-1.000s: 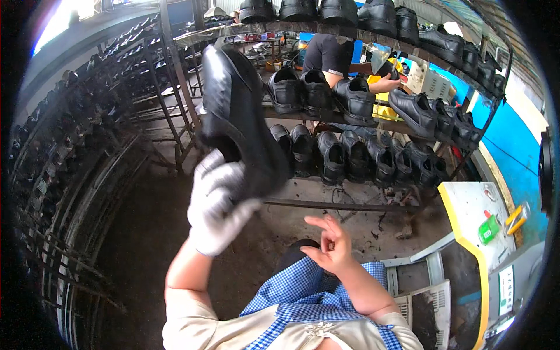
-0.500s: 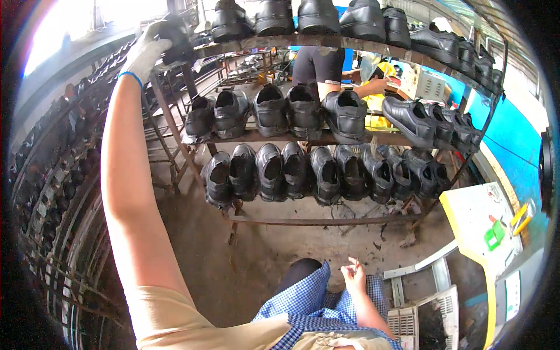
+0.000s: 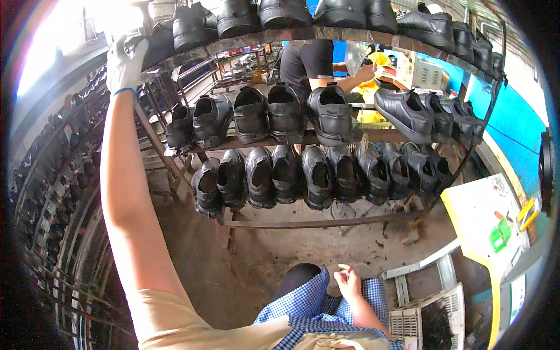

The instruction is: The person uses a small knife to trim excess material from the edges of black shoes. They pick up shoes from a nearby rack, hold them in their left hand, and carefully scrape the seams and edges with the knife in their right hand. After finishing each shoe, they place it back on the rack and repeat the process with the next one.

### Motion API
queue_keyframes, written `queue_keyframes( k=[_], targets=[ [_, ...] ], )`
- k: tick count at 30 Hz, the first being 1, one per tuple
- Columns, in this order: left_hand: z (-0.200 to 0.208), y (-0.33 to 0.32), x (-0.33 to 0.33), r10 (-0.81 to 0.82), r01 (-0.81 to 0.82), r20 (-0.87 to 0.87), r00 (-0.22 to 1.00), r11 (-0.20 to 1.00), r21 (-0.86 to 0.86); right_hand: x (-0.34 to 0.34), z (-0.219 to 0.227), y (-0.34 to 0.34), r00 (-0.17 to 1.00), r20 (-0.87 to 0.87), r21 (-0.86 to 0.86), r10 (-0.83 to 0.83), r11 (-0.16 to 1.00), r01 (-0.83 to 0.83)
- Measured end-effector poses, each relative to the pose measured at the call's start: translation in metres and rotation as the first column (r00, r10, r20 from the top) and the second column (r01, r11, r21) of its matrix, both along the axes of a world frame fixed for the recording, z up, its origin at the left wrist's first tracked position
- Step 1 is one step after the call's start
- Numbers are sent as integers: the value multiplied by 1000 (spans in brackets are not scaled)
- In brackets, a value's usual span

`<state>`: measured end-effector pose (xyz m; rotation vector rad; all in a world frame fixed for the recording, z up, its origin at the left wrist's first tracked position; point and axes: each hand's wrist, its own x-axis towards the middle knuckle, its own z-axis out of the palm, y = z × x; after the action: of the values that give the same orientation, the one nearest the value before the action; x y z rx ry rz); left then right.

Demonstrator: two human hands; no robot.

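**Shoe goes up onto the top shelf, left end**

A second ago I had the black shoe held up in front of me in my gloved left hand, sole toward the camera. Half a second ago the arm was already stretched up to the left end of the rack. Now my left hand, in its white glove, is at the top shelf, up against the black shoe at the far left of that row. I judge the shoe is being set down or has just landed there. Glare from the bright opening behind washes out the fingers, so I cannot tell whether they are wrapped on the shoe or loosening off it.

The shoe looks dark, plain and matte-black with a thick sole, like its neighbours on the same shelf. It sits at the shelf's left edge, just beside the next black shoe.

Moving right, the middle shelf and the lower shelf are filled with rows of the same black shoes. Behind the rack another person in a dark top works at a yellow object.

My right hand is bare and low over my checked blue apron, fingers loosely curled, holding nothing.
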<state>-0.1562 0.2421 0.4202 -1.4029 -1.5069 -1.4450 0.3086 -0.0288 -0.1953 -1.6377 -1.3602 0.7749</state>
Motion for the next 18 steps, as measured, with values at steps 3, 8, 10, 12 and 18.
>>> queue_keyframes(
  k=[3,8,10,12,18],
  targets=[
    [-12,-1,83,-492,473,76,867,862,180,6,-14,3,999,-33,52,-35,998,37],
    [-17,6,111,-193,185,-9,981,955,-233,4,-9,0,1000,-13,61,-21,998,22],
    [-16,-9,97,-159,176,90,983,958,-225,-1,-10,-3,996,-85,52,-2,999,7],
    [-30,-44,95,-189,219,236,953,970,-107,-1,-2,-7,985,-168,15,40,999,-38],
    [-163,-153,86,-695,689,570,439,667,283,14,12,-10,853,-512,-20,104,991,-132]
  ],
)
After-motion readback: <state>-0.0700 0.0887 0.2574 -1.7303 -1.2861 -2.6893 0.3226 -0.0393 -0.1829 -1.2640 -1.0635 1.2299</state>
